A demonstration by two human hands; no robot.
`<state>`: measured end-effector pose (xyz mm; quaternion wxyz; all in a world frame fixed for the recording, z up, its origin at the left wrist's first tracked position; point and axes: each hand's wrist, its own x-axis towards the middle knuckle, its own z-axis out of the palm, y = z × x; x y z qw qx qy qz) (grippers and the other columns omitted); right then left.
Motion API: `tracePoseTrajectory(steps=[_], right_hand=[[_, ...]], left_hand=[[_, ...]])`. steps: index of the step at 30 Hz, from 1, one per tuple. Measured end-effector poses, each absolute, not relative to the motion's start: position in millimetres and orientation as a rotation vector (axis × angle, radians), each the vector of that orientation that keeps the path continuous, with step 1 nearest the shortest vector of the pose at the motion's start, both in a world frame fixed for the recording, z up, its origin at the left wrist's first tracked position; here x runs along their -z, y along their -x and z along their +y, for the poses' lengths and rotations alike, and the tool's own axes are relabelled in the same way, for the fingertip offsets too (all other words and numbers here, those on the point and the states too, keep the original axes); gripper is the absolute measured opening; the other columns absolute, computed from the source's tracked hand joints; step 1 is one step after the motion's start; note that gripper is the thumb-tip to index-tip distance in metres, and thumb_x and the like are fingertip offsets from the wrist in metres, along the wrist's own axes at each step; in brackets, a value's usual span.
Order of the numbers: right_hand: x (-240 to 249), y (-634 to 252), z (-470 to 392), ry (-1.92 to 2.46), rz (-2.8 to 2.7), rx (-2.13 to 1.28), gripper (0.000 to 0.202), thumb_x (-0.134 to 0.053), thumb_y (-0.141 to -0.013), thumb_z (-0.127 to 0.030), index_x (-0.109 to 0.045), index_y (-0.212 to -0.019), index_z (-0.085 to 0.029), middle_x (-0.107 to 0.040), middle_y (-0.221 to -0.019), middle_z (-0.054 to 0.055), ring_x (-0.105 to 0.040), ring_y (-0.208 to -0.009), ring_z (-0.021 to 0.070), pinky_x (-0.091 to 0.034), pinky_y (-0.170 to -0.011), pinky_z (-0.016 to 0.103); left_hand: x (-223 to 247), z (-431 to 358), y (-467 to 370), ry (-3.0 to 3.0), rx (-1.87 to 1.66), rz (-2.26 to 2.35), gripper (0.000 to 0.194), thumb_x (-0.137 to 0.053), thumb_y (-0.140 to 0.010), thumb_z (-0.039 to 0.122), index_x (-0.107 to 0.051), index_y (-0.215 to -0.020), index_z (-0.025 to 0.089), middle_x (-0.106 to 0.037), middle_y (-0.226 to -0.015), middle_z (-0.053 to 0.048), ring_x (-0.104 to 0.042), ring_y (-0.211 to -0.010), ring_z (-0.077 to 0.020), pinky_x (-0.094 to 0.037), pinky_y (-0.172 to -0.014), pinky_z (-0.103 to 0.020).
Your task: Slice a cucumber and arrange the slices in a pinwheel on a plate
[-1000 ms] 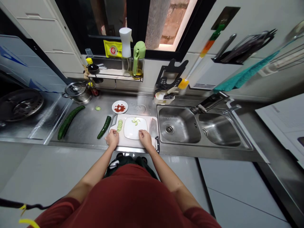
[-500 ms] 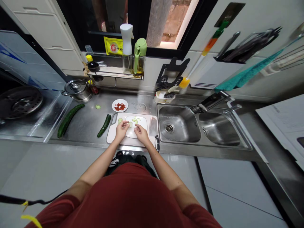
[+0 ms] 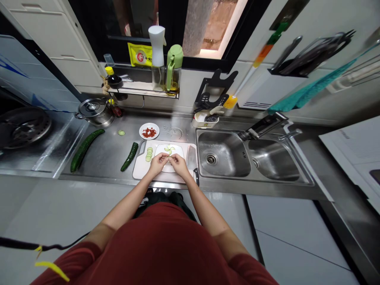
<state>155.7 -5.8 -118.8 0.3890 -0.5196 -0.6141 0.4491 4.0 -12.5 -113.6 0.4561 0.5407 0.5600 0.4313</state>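
Note:
My left hand [image 3: 159, 161] and my right hand [image 3: 177, 163] meet fingertip to fingertip over the near part of a white plate [image 3: 178, 151]. Both are pinched closed on a small pale green cucumber slice, mostly hidden by the fingers. Several cucumber pieces [image 3: 169, 149] lie on the plate's far part. The plate rests on a white cutting board [image 3: 140, 168], where a row of cucumber slices [image 3: 149, 154] lies to the left. A knife [image 3: 196, 176] with a black handle is at the board's right edge. Left of the board lies a cut cucumber [image 3: 130, 156].
A long cucumber [image 3: 84, 150], a cucumber end [image 3: 121, 133] and a lidded pot [image 3: 95, 112] stand left. Behind the board is a plate of chopped red pieces [image 3: 149, 131]. A double sink [image 3: 224, 153] is right; bottles line a shelf [image 3: 139, 88].
My left hand has moved right, off the row of slices, bringing its slice to my right hand. The two hands were apart and now touch at the fingertips.

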Motion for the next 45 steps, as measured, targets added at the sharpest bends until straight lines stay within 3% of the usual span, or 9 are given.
tracePoseTrajectory(steps=[9,13,18,23,26,32,45], right_hand=[[110,-165,-1,1.335,-1.757,-1.077,0.029,-0.051,-0.086,-0.045,-0.061,-0.079,-0.019,-0.061,-0.072,-0.001,-0.053,-0.066,0.0136,-0.039,-0.064,0.023],[109,-167,1,1.367,-1.745,-1.025,0.026,-0.053,-0.085,-0.043,-0.061,-0.079,-0.019,-0.059,-0.067,-0.002,-0.051,-0.062,0.0130,-0.037,-0.060,0.023],[103,-167,3,1.365,-1.655,-0.982,0.024,-0.053,-0.086,-0.042,-0.059,-0.080,-0.020,-0.058,-0.067,-0.002,-0.050,-0.060,0.0129,-0.038,-0.060,0.023],[97,-165,3,1.274,-1.672,-0.952,0.021,-0.052,-0.088,-0.039,-0.060,-0.083,-0.019,-0.061,-0.073,0.000,-0.052,-0.064,0.0132,-0.039,-0.063,0.023],[96,-164,2,1.213,-1.763,-0.940,0.019,-0.053,-0.090,-0.036,-0.062,-0.086,-0.020,-0.064,-0.079,0.000,-0.053,-0.067,0.0135,-0.040,-0.065,0.023],[99,-166,2,1.157,-1.928,-0.863,0.016,-0.054,-0.092,-0.031,-0.067,-0.093,-0.022,-0.066,-0.089,0.004,-0.057,-0.085,0.0172,-0.043,-0.077,0.027],[100,-169,5,1.169,-1.997,-0.702,0.015,-0.056,-0.093,-0.032,-0.066,-0.090,-0.022,-0.063,-0.088,0.004,-0.056,-0.087,0.0189,-0.042,-0.080,0.030]], left_hand=[[107,-12,-1,-1.494,-0.966,1.344,0.028,-0.064,-0.080,0.037,-0.071,-0.098,0.017,-0.069,-0.087,-0.004,-0.058,-0.074,-0.0135,-0.045,-0.071,-0.024],[107,-12,-3,-1.438,-0.996,1.399,0.032,-0.067,-0.078,0.040,-0.070,-0.099,0.017,-0.067,-0.080,-0.003,-0.054,-0.066,-0.0112,-0.042,-0.064,-0.022],[105,-13,-6,-0.949,-0.939,1.381,0.043,-0.064,-0.079,0.051,-0.065,-0.102,0.015,-0.061,-0.065,-0.002,-0.049,-0.051,-0.0077,-0.034,-0.047,-0.017],[98,-8,-4,-0.500,-0.745,1.128,0.053,-0.060,-0.081,0.059,-0.058,-0.111,0.016,-0.064,-0.069,-0.004,-0.051,-0.047,-0.0063,-0.030,-0.040,-0.014],[97,-4,-4,-0.410,-0.724,1.065,0.047,-0.063,-0.080,0.056,-0.059,-0.104,0.016,-0.062,-0.068,-0.002,-0.051,-0.046,-0.0054,-0.030,-0.038,-0.013],[97,-2,-5,-0.390,-0.820,1.061,0.034,-0.074,-0.072,0.033,-0.063,-0.100,0.018,-0.061,-0.071,0.001,-0.054,-0.051,-0.0043,-0.035,-0.041,-0.012],[87,1,-4,-0.426,-0.884,1.125,0.049,-0.077,-0.065,0.017,-0.063,-0.112,0.019,-0.063,-0.074,0.000,-0.056,-0.058,-0.0046,-0.033,-0.045,-0.012]])
